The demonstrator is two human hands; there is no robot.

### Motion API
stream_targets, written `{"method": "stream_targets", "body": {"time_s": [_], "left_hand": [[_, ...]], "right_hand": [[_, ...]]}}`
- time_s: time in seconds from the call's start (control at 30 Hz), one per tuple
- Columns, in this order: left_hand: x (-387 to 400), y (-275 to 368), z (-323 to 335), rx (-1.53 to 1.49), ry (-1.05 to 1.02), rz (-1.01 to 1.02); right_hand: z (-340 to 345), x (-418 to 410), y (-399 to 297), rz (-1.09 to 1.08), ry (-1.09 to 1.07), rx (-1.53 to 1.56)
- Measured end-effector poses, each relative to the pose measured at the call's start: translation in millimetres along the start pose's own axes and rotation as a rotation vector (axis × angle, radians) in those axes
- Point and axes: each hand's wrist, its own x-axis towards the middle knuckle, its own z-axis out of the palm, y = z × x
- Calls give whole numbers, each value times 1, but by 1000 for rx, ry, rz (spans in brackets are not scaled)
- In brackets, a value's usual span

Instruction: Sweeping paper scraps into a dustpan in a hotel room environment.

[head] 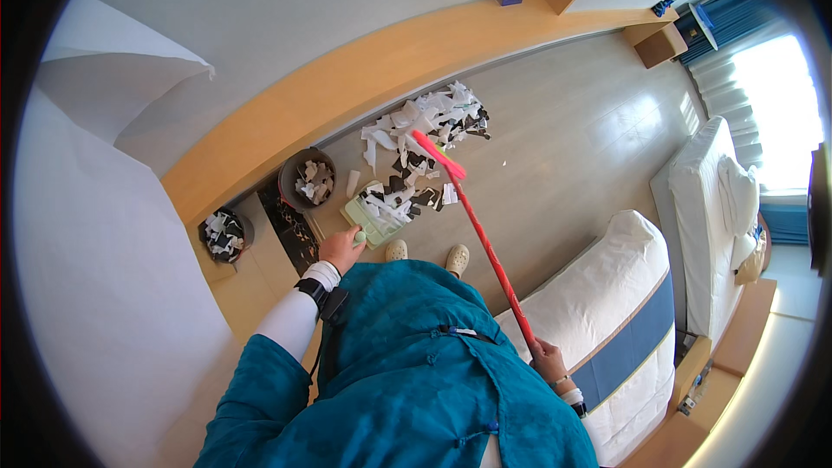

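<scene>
My left hand (341,251) grips the handle of a pale green dustpan (378,231) on the floor, its pan partly filled with white and dark scraps. In my right hand (548,361) is the long red handle of a broom (489,244). The broom's pink head (440,155) lies over the debris, and its bristles are mostly hidden. A large heap of white and black scraps (432,114) spreads from the wall-side edge to the dustpan's mouth.
A dark bin (284,177) holding scraps stands left of the dustpan. Another filled bin (244,234) is farther left. Two beds (585,279) (702,234) take up the right side. A wooden ledge (364,58) runs along the wall, where a white sheet (149,45) peels away.
</scene>
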Motion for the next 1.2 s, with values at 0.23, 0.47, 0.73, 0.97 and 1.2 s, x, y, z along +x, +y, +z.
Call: {"method": "stream_targets", "body": {"time_s": [0.23,0.47,0.73,0.97,1.2], "left_hand": [[6,-4,-1,19,8,-6],[19,-2,0,4,46,29],[-8,-1,-5,-46,87,-112],[-14,-1,22,-120,100,-161],[-14,3,17,-107,79,-184]], "right_hand": [[24,-9,46,-119,-12,-36],[4,-28,25,-76,-328,29],[-11,-26,-17,-39,-181,-62],[32,50,-21,-272,-4,-339],[13,23,0,-263,-246,-317]]}}
